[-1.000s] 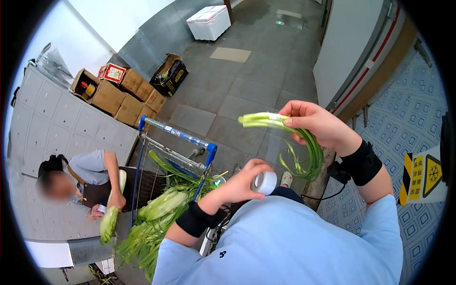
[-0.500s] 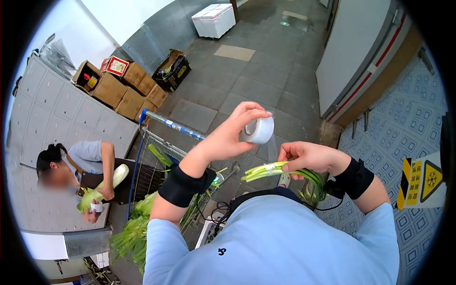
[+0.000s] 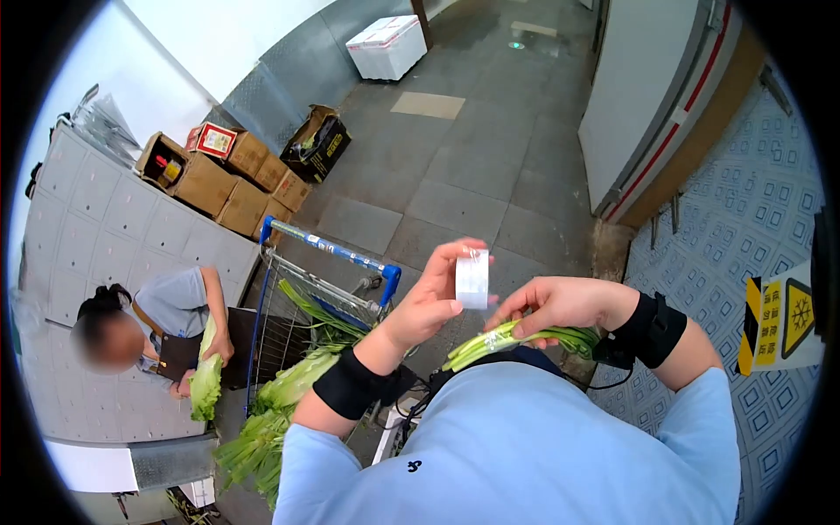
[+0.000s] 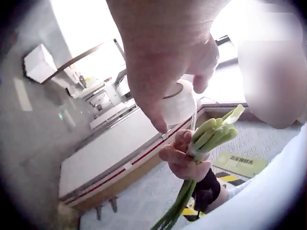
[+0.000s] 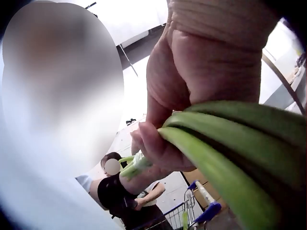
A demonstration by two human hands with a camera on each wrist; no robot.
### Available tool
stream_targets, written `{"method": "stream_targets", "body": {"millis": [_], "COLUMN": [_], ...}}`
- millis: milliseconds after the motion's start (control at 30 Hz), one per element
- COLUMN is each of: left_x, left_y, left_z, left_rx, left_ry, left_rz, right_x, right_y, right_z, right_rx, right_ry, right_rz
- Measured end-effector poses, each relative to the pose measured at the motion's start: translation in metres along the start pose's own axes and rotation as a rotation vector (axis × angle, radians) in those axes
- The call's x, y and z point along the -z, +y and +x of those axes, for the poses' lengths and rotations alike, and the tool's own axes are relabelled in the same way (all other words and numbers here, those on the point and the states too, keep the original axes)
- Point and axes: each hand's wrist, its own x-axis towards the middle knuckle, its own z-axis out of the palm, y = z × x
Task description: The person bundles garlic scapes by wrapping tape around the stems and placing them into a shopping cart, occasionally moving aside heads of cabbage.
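My left hand (image 3: pixel 430 296) holds a roll of clear tape (image 3: pixel 472 279) between thumb and fingers. In the left wrist view the roll (image 4: pixel 178 106) sits under that hand (image 4: pixel 165 57), close above the green stalks (image 4: pixel 211 136). My right hand (image 3: pixel 564 308) pinches the bundle of green stalks (image 3: pixel 477 346) near its pale cut ends, where shiny tape goes round it. Seen from the right wrist, the long leaves (image 5: pixel 230 158) run out past the right hand (image 5: pixel 206 72).
A blue-handled cart (image 3: pixel 328 243) with leafy vegetables (image 3: pixel 293 385) stands at the left. Beyond it another person (image 3: pixel 166 324) holds a long leafy vegetable (image 3: pixel 208 372). Cardboard boxes (image 3: pixel 203 184), a white foam box (image 3: pixel 387 48) and a warning sign (image 3: pixel 792 319) are around.
Since one second ago, my right hand has lowered the bundle towards my body. My left hand rose with the tape roll, then came down somewhat, and the roll has turned.
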Motion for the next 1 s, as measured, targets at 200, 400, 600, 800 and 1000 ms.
{"method": "stream_targets", "body": {"millis": [200,400,600,800,1000], "left_x": [0.003,0.03,0.013,-0.056,-0.066], "left_y": [-0.024,-0.028,0.072,0.079,0.001], "left_z": [-0.019,-0.008,0.044,0.017,-0.037], "left_rx": [0.063,0.287,-0.199,-0.479,-0.339], "left_ry": [0.051,0.063,0.022,-0.135,0.354], "left_rz": [-0.278,-0.159,0.725,1.016,0.94], "right_x": [-0.003,-0.009,0.011,0.04,0.027], "right_y": [0.011,-0.003,0.021,-0.007,-0.037], "right_z": [-0.001,-0.005,0.025,0.027,-0.005], "right_rx": [-0.046,-0.058,0.004,0.307,0.357], "right_ry": [-0.124,-0.154,0.069,0.314,0.338], "right_rz": [0.123,0.017,-0.03,0.235,0.232]}}
